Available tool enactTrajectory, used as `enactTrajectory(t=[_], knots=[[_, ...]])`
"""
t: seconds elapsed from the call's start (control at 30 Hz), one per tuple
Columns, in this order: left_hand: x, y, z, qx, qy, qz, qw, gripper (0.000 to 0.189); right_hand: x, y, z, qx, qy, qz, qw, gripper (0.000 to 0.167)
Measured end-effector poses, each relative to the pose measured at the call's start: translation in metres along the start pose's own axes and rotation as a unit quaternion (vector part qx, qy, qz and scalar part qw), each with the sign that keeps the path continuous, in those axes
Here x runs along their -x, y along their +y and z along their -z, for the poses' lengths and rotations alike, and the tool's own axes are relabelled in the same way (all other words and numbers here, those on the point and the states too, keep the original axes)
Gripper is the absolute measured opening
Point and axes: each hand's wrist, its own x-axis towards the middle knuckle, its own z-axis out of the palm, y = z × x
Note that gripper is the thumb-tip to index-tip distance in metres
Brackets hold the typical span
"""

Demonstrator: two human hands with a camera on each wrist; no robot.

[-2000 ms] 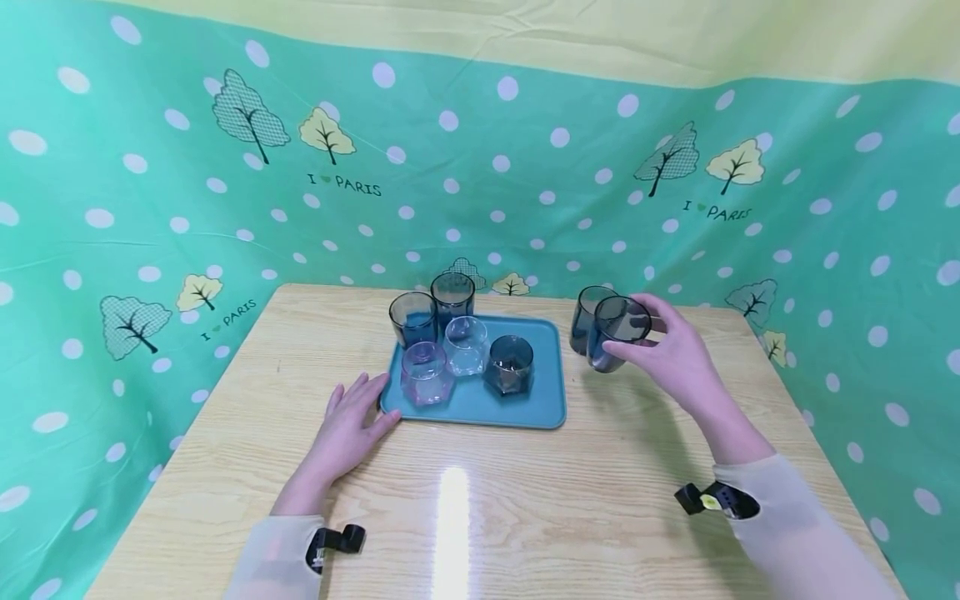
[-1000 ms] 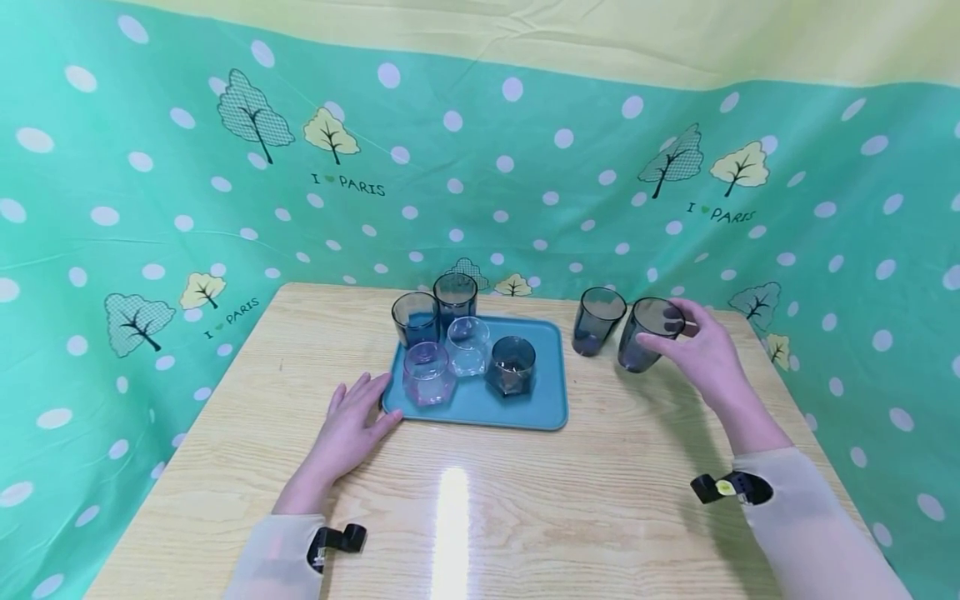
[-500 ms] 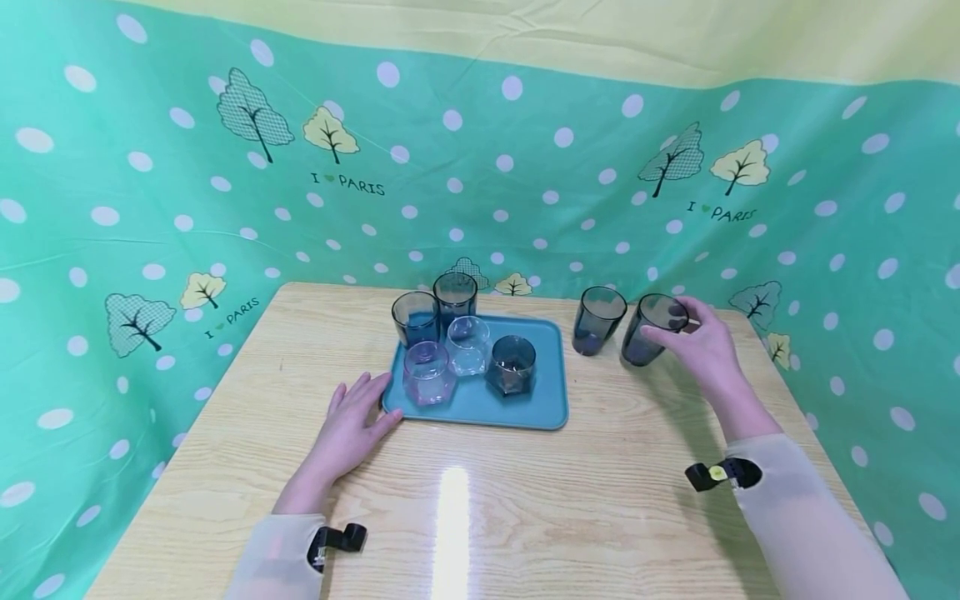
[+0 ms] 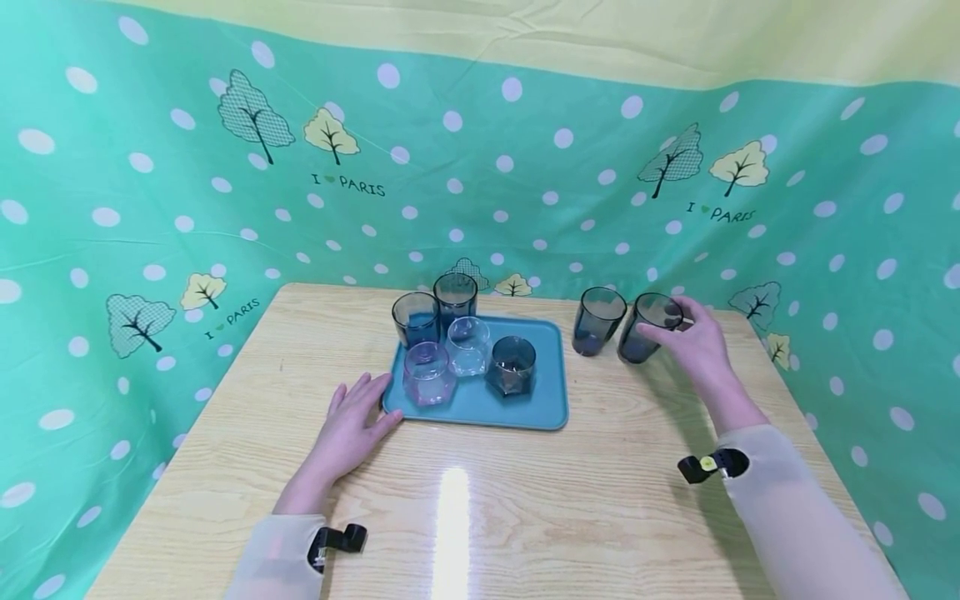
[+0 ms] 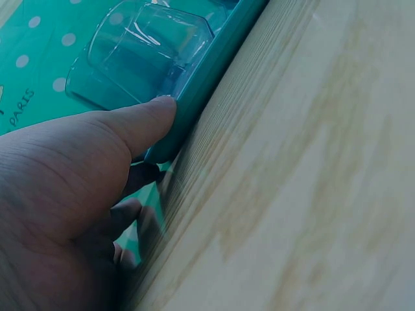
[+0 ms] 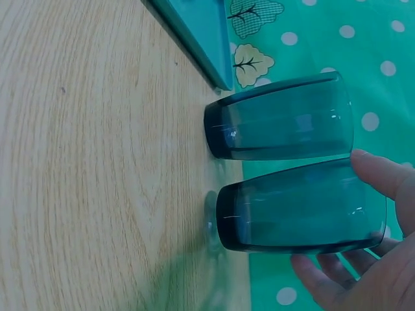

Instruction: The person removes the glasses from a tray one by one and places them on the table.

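Observation:
My right hand (image 4: pixel 699 337) grips a tall smoky tumbler (image 4: pixel 639 340) near its rim, thumb on one side and fingers on the other. In the right wrist view this tumbler (image 6: pixel 298 210) stands close beside a matching tumbler (image 6: pixel 279 120); whether its base touches the table I cannot tell. My left hand (image 4: pixel 351 427) rests at the front left corner of a blue tray (image 4: pixel 465 410), its thumb (image 5: pixel 152 120) touching the rim. A pinkish low glass (image 4: pixel 427 379), a clear low glass (image 4: pixel 468 350) and a dark low glass (image 4: pixel 512 368) stand upright on the tray.
Two more smoky tumblers, a left one (image 4: pixel 415 323) and a rear one (image 4: pixel 455 298), stand at the tray's back left corner. The wooden table (image 4: pixel 570 517) reaches back to a green dotted curtain (image 4: pixel 465 208) that also hangs along both sides.
My right hand has moved the gripped tumbler to the right, away from its match, then slightly back and left in the last half second. The left hand and tray stay put.

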Motion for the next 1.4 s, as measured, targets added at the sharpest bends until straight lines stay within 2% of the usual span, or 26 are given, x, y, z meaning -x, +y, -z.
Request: enactTrajectory(t=[0.37,0.8,1.4], knots=[[0.0001,0.0021,0.0008,-0.005,0.000,0.001,1.0000,0.073,-0.0067,0.0034,-0.0077,-0.005,0.009,0.002,0.9999,0.105],[0.0003,0.0012,0.0001,-0.004,-0.002,0.003,1.0000,0.073,-0.0070,0.0058,-0.0093,-0.004,0.003,-0.009,0.9999,0.111],[0.0005,0.0027,0.0010,-0.004,-0.003,0.005,1.0000,0.073,-0.0085,0.0089,-0.0103,-0.005,-0.009,0.007,0.9999,0.113]])
